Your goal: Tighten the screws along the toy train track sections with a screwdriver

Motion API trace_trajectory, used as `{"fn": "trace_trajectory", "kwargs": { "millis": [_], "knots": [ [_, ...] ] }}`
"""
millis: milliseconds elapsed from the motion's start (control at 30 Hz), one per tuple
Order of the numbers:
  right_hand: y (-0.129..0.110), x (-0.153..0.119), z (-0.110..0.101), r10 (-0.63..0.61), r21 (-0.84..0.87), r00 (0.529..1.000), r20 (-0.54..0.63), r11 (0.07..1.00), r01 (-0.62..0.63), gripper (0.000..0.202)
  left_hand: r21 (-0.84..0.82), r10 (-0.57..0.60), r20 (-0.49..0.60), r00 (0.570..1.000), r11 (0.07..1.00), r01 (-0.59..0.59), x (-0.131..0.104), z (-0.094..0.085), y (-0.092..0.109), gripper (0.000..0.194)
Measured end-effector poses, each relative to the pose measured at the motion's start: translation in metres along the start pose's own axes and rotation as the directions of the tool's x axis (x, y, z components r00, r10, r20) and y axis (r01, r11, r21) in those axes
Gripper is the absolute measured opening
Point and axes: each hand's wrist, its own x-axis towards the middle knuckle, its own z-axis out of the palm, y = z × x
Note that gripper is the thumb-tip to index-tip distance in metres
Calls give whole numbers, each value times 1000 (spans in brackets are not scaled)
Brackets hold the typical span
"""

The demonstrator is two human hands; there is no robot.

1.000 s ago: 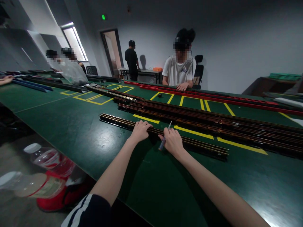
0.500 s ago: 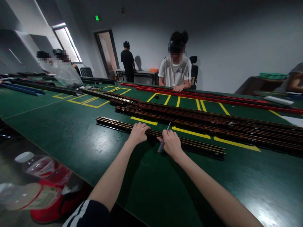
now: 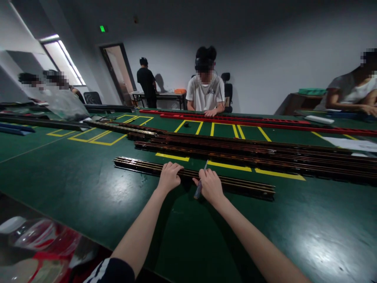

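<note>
A long black metal rail with gold-coloured edges lies slantwise on the green table. My left hand is closed on it left of its middle, thumb toward the right hand. Close by on the right, my right hand grips a slim tool. That tool has a bluish translucent handle and a thin pale metal tip pointing away from me; its exact kind is unclear. The right fingers are bent over the same rail, and they hide part of it and the tool's middle.
Several similar dark rails lie stacked beyond. Red rails run along the far side, where a person in white sits. Yellow tape marks the green table. Plastic bottles stand below the left edge.
The camera view has turned slightly right and up, bringing another person into view at right. Both hands keep nearly the same places on the rail.
</note>
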Motion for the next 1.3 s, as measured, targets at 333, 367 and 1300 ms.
{"fn": "trace_trajectory", "kwargs": {
  "millis": [333, 367, 1300],
  "knots": [
    [3, -12, -4, 4, 27, 999, -54, 1000, -3, 18, -26, -9, -4, 1000, 1000, 9, -2, 1, 8, 35],
    [3, -14, -4, 0, 32, 998, -62, 999, 2, 18, -27, -5, 0, 1000, 1000, 5, -3, 2, 8, 35],
    [11, -43, -17, -94, 199, 991, -91, 974, 111, 26, -235, 37, -163, 986, 969, -75, -33, -1, 33, 37]
  ]
}}
